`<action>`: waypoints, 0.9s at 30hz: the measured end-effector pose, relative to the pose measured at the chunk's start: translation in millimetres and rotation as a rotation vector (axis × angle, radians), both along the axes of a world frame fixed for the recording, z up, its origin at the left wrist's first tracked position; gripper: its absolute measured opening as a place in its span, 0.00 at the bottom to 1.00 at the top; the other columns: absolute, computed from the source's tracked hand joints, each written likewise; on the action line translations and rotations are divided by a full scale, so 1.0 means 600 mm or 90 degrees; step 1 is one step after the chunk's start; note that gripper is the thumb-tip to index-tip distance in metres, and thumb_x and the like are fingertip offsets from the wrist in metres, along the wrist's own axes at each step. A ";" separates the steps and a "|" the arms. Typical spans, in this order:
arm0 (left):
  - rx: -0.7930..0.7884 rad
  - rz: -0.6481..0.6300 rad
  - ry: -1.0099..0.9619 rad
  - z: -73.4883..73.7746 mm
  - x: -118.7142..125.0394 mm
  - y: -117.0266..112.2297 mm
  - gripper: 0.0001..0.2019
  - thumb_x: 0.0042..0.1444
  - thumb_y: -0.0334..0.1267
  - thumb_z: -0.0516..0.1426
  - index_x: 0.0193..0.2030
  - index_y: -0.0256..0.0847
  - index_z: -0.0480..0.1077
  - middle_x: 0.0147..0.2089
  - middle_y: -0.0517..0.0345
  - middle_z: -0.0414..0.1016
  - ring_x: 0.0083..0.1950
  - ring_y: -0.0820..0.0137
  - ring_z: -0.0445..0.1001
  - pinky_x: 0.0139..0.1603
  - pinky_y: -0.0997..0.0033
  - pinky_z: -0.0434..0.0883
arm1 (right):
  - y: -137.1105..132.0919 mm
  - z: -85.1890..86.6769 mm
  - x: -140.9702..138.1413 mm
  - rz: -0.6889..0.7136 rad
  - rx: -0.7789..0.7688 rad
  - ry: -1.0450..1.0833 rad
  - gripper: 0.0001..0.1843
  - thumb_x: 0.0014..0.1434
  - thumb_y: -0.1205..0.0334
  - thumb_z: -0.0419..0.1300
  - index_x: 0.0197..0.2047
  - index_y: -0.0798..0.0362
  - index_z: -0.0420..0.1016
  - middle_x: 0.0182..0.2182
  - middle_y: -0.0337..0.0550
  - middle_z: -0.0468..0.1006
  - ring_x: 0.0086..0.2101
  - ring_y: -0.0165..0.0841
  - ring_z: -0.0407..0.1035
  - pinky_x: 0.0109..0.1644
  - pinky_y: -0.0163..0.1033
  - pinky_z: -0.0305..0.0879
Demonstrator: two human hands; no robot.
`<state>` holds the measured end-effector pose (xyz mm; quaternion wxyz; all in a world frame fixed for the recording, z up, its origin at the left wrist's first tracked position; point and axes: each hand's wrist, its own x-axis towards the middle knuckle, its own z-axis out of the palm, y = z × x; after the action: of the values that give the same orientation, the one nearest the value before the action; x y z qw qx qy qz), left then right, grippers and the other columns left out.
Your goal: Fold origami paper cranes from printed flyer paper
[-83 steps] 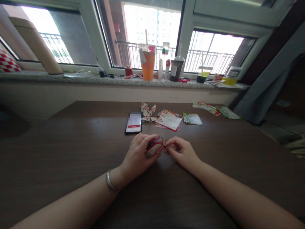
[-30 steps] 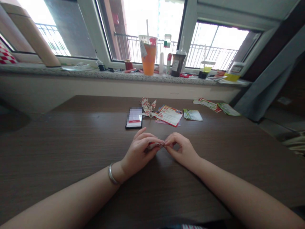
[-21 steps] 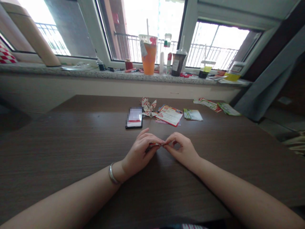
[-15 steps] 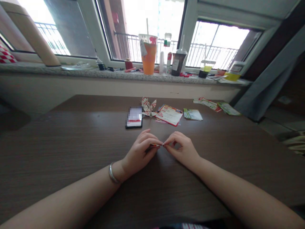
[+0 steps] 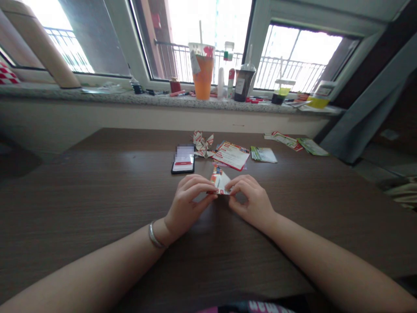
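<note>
Between my two hands is a small folded piece of paper (image 5: pixel 220 181), white with red, orange and blue print, its pointed end facing away from me. My left hand (image 5: pixel 192 198) pinches its left edge between thumb and fingers. On the other side, my right hand (image 5: pixel 250 195) grips the right edge the same way. Just beyond the paper lie folded paper cranes (image 5: pixel 203 145) with red stripes, and a stack of printed paper sheets (image 5: pixel 232 155) with a red border. The underside of the folded paper is hidden.
A phone (image 5: pixel 183 159) lies left of the cranes. Green-and-white papers (image 5: pixel 263 155) and more slips (image 5: pixel 288 141) are at the right on the brown table (image 5: pixel 97 187). Along the windowsill stand an orange drink cup (image 5: pixel 204 74), a dark drink cup (image 5: pixel 243 82) and a cardboard tube (image 5: pixel 42 43).
The folded paper was seen nearly edge-on in the left fingers; now its printed face shows, tilted up. My right fingers have moved slightly right and hold its edge.
</note>
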<state>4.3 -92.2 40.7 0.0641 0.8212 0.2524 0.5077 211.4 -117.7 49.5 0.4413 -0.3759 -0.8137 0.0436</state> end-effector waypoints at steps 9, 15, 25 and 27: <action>-0.034 0.000 -0.006 -0.009 -0.003 0.000 0.07 0.61 0.34 0.57 0.44 0.44 0.76 0.36 0.58 0.68 0.37 0.72 0.68 0.38 0.72 0.70 | -0.001 -0.004 0.004 0.015 -0.014 0.023 0.09 0.54 0.72 0.59 0.31 0.49 0.65 0.33 0.41 0.77 0.36 0.34 0.70 0.43 0.42 0.68; -0.021 -0.031 0.024 -0.010 -0.004 0.000 0.09 0.61 0.33 0.58 0.47 0.43 0.75 0.36 0.58 0.69 0.36 0.73 0.69 0.37 0.73 0.70 | 0.002 -0.008 0.006 0.023 0.001 0.019 0.03 0.60 0.66 0.60 0.36 0.49 0.70 0.33 0.42 0.76 0.36 0.33 0.69 0.39 0.40 0.67; -0.025 -0.031 -0.003 -0.004 0.003 -0.003 0.07 0.58 0.32 0.60 0.43 0.42 0.76 0.33 0.59 0.69 0.34 0.74 0.69 0.35 0.75 0.72 | 0.002 -0.007 0.004 0.030 0.008 0.030 0.03 0.60 0.65 0.62 0.35 0.49 0.71 0.33 0.42 0.77 0.36 0.34 0.70 0.40 0.40 0.68; -0.031 -0.030 -0.007 -0.003 0.003 -0.003 0.06 0.58 0.33 0.60 0.43 0.43 0.76 0.33 0.58 0.70 0.34 0.74 0.69 0.35 0.74 0.72 | 0.002 -0.007 0.004 0.035 0.010 0.033 0.03 0.60 0.65 0.62 0.35 0.48 0.71 0.33 0.42 0.77 0.37 0.34 0.70 0.41 0.41 0.68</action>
<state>5.9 -94.1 38.6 0.0972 0.8223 0.2447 0.5045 213.7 -116.4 45.2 0.4634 -0.3488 -0.8124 0.0592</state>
